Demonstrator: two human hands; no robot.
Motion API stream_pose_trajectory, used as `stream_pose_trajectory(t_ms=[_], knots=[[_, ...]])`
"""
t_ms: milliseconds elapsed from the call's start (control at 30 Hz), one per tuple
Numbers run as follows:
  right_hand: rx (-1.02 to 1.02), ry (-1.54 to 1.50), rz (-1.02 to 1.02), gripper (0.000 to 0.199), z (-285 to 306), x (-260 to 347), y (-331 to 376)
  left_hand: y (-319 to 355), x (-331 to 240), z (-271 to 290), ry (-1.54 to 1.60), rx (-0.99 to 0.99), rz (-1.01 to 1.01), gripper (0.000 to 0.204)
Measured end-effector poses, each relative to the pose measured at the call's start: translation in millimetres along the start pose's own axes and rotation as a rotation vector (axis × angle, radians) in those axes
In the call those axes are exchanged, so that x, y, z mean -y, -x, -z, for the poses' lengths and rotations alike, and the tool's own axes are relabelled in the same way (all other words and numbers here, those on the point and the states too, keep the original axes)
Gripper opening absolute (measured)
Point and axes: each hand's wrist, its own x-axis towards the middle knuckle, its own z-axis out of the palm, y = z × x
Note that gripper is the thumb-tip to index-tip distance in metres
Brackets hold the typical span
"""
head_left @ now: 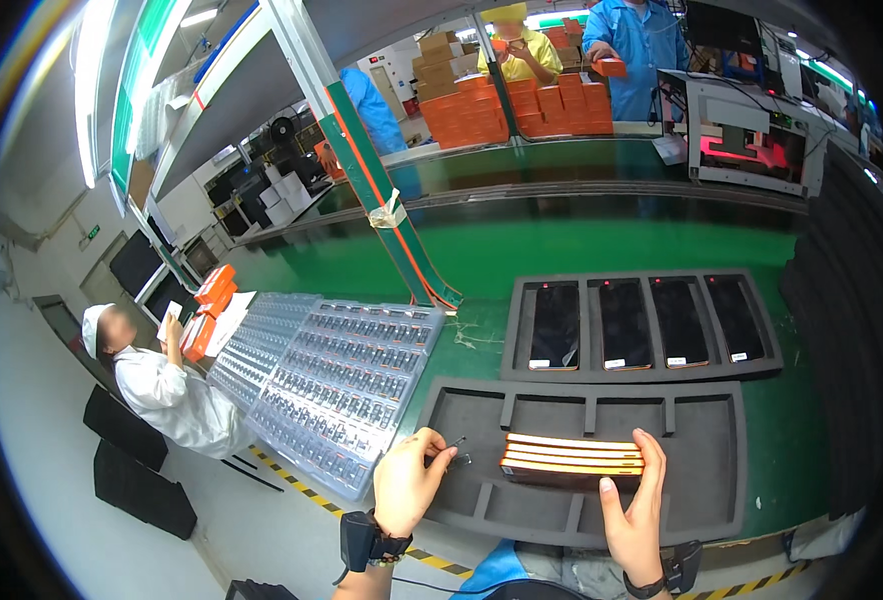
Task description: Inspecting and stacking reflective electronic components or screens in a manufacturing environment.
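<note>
The scene is bright and evenly lit. The light comes from long ceiling tubes [90,80] at the upper left, which are overexposed to pure white. The green work surface [582,250] shows soft, pale reflections and the shadows are weak. A red glow shines inside the machine [752,150] at the upper right. The fisheye lens bends straight edges strongly near the rim, and the corners are black. The centre is sharp; the far background is slightly soft.
</note>
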Motion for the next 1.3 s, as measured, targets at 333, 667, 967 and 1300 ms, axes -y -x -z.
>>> stream_pose_trajectory(t_ms=[333, 667, 967, 1300], knots=[[-0.001, 0.007, 0.017, 0.059, 1, 1, 0, -12, -11, 4, -0.095, -0.044, -0.043, 0.022], [-0.011, 0.045, 0.076, 0.059, 0, -2, -1, -20, -64, -9, 0.652, 0.101, -0.338, 0.034], [0.004, -0.001, 0.052, 0.064, 2, -7, 0, -17, -125, -50, 1.126, 0.53, -0.101, 0.023], [0.013, 0.003, 0.066, 0.068, 3, -10, 0, -5, -143, -78, 0.82, 0.272, -0.276, 0.014]])
